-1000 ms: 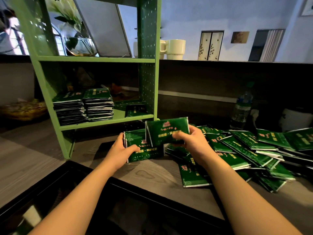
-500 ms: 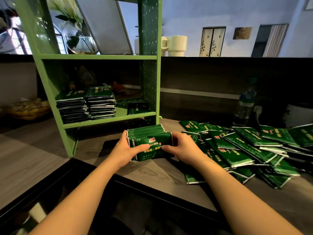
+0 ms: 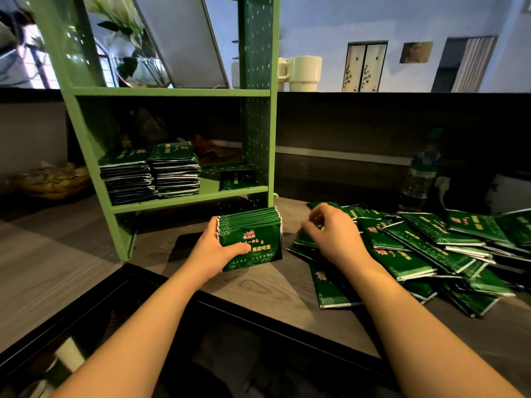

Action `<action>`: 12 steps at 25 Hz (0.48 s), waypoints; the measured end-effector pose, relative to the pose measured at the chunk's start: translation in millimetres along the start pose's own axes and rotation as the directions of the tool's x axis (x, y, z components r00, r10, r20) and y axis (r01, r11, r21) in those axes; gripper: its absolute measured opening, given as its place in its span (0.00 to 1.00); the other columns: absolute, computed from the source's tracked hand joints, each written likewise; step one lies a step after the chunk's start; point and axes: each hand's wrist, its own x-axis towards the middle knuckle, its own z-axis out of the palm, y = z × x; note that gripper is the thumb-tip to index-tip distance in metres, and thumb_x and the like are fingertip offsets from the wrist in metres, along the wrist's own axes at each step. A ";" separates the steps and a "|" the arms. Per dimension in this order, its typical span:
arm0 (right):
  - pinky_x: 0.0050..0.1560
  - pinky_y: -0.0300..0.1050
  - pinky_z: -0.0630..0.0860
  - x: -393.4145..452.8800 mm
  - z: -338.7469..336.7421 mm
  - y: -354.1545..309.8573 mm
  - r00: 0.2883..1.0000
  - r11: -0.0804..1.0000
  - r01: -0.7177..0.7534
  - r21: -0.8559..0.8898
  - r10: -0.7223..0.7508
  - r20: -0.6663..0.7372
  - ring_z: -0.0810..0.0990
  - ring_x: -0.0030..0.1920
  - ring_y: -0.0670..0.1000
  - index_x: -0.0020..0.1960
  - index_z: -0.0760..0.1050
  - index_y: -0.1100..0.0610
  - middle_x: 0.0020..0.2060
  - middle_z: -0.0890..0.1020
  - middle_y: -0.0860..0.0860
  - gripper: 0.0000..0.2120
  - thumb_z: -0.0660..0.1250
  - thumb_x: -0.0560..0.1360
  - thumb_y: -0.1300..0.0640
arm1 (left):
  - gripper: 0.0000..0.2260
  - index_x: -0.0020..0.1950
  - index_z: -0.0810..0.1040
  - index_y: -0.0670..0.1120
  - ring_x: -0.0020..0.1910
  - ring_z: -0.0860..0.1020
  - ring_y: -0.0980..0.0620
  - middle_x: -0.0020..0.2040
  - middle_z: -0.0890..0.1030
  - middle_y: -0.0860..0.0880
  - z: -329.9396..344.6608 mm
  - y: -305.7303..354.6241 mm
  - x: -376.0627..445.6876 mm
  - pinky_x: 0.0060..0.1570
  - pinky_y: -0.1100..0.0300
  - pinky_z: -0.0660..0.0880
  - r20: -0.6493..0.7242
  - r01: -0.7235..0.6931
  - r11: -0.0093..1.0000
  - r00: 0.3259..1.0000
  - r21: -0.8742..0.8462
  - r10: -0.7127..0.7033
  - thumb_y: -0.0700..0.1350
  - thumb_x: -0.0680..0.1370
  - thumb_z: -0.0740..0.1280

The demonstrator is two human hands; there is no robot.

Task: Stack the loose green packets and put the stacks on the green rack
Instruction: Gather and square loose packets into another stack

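- Left hand (image 3: 214,249) grips the upright bundle of packets (image 3: 253,239) at frame centre, thumb across its front.
- Right hand (image 3: 330,235), fingers loosely curled, holds nothing over the loose packets (image 3: 425,248) at right.
- Green rack (image 3: 172,91) at upper left holds two stacks (image 3: 152,173).

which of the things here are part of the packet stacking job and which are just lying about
Part of the job:
- bundle of packets standing on edge, gripped by the left hand
- loose pile of packets, with the right hand over it
- green rack
- two finished stacks on its lower shelf

Just lying about:
- cream mugs
- water bottle
- glass vase
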 end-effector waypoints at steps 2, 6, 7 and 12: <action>0.64 0.51 0.71 1.9 0.8 12.1 0.988 0.965 -0.040 -0.260 0.078 0.136 0.73 0.65 0.57 0.69 0.69 0.56 0.64 0.76 0.56 0.27 0.66 0.77 0.41 | 0.30 0.67 0.67 0.54 0.59 0.79 0.50 0.62 0.79 0.52 0.1 -0.5 1.1 0.63 0.53 0.73 -0.004 -0.008 1.000 1.000 -0.002 0.008 0.44 0.71 0.79; 0.70 0.56 0.64 3.9 6.8 18.0 0.928 0.922 -0.065 -0.382 0.196 0.316 0.66 0.71 0.59 0.74 0.63 0.55 0.70 0.70 0.57 0.40 0.62 0.72 0.30 | 0.31 0.68 0.67 0.55 0.59 0.79 0.50 0.63 0.79 0.52 -0.2 -0.9 0.2 0.66 0.50 0.73 0.006 -0.009 1.000 1.000 -0.010 0.009 0.45 0.71 0.79; 0.69 0.57 0.65 5.4 7.2 18.3 0.932 0.926 -0.078 -0.368 0.199 0.303 0.65 0.71 0.59 0.73 0.64 0.54 0.69 0.70 0.57 0.40 0.61 0.72 0.28 | 0.31 0.68 0.67 0.55 0.59 0.79 0.50 0.63 0.80 0.52 -0.2 -1.1 0.2 0.66 0.49 0.73 0.003 -0.003 1.000 1.000 -0.009 0.003 0.45 0.70 0.80; 0.64 0.55 0.70 9.0 10.2 20.2 0.926 0.936 -0.102 -0.337 0.213 0.313 0.70 0.65 0.59 0.62 0.71 0.54 0.64 0.73 0.57 0.29 0.62 0.74 0.32 | 0.30 0.62 0.64 0.57 0.52 0.78 0.56 0.54 0.78 0.58 0.5 0.1 -1.6 0.60 0.55 0.72 0.012 -0.011 0.999 1.000 -0.045 0.011 0.42 0.71 0.79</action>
